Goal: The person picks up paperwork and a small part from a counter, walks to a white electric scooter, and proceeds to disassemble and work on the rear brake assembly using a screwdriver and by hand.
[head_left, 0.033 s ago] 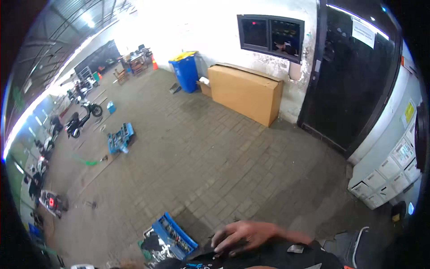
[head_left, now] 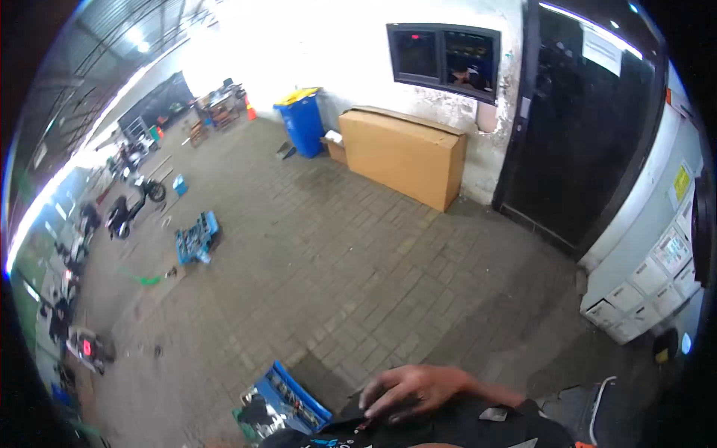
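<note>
My right hand (head_left: 414, 392) lies at the bottom middle of the head view, fingers apart and pointing left, resting on top of a black rounded object (head_left: 463, 429) right under me. The forearm comes in from the right. Nothing is held in the fingers. Just left of the hand, an open blue tool case (head_left: 291, 399) with several small tools lies on the paved floor. My left hand is out of sight.
Grey brick paving (head_left: 358, 261) spreads ahead. A long cardboard box (head_left: 403, 153) and a blue bin with a yellow lid (head_left: 302, 119) stand by the white wall. A second blue tool case (head_left: 196, 237) and scooters (head_left: 131, 205) are on the left; a dark door (head_left: 582, 127) and grey drawer cabinets (head_left: 657, 276) on the right.
</note>
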Action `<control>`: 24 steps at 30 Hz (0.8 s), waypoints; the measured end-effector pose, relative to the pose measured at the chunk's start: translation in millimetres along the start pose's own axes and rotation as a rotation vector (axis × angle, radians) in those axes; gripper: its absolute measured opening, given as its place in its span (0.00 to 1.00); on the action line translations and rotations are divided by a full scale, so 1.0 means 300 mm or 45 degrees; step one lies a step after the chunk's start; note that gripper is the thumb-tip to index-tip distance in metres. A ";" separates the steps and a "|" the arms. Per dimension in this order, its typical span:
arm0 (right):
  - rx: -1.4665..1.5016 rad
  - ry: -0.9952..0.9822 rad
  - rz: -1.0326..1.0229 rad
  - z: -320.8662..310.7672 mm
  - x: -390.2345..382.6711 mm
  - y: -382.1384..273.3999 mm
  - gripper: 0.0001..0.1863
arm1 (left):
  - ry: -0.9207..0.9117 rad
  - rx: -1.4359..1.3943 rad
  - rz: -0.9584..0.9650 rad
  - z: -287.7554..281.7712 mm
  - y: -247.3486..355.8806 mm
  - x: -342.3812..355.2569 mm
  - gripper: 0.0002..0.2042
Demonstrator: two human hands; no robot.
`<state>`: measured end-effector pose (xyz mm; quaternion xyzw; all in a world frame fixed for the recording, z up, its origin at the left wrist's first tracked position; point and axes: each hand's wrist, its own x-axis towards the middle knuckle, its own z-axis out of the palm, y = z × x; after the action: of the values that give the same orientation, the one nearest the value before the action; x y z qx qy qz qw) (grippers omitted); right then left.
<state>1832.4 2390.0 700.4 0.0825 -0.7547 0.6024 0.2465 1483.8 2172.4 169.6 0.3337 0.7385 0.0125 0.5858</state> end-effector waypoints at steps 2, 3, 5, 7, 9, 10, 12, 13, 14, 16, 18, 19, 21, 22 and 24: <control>-0.057 0.033 -0.010 -0.245 -0.023 -0.011 0.18 | 0.035 0.132 0.163 -0.160 0.370 0.197 0.21; 0.000 0.069 -0.015 -0.354 -0.031 -0.024 0.19 | 0.084 0.200 0.262 -0.250 0.572 0.292 0.20; 0.011 0.167 -0.045 -0.545 -0.043 -0.008 0.19 | 0.168 0.234 0.477 -0.404 1.044 0.490 0.20; 0.013 0.263 -0.049 -0.755 -0.083 0.045 0.18 | 0.084 0.047 0.614 -0.509 1.588 0.571 0.16; -0.085 0.388 0.008 -0.970 -0.143 0.127 0.18 | 0.169 -0.069 0.711 -0.579 2.054 0.554 0.14; -0.099 0.415 0.026 -1.063 -0.173 0.160 0.18 | 0.137 -0.055 0.720 -0.593 2.199 0.558 0.14; -0.230 0.381 0.218 -1.289 -0.225 0.227 0.18 | 0.185 -0.342 0.988 -0.637 2.463 0.601 0.16; -0.230 0.381 0.208 -1.406 -0.237 0.249 0.18 | 0.192 -0.336 0.989 -0.652 2.534 0.651 0.16; -0.309 0.434 0.267 -1.524 -0.261 0.268 0.17 | 0.156 -0.437 0.896 -0.639 2.567 0.713 0.16; -0.352 0.499 0.345 -1.728 -0.298 0.280 0.16 | 0.054 -0.477 0.760 -0.602 2.524 0.846 0.16; -0.231 0.649 0.418 -1.975 -0.306 0.275 0.13 | 0.025 -0.040 0.672 -0.594 2.373 1.028 0.16; -0.219 0.639 0.418 -2.095 -0.312 0.276 0.13 | 0.027 0.360 0.625 -0.596 2.293 1.122 0.17; -0.293 0.761 0.348 -2.368 -0.356 0.305 0.10 | -0.113 0.430 0.363 -0.535 2.351 1.169 0.17; -0.300 0.773 0.373 -2.503 -0.378 0.316 0.10 | -0.157 0.333 0.227 -0.528 2.381 1.197 0.17; -0.394 0.966 0.363 -2.756 -0.424 0.355 0.06 | -0.154 0.230 0.074 -0.552 2.464 1.262 0.17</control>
<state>2122.8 3181.2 674.1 -0.2878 -0.6959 0.4979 0.4301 1658.0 3000.6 199.8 0.4067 0.6897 -0.0573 0.5963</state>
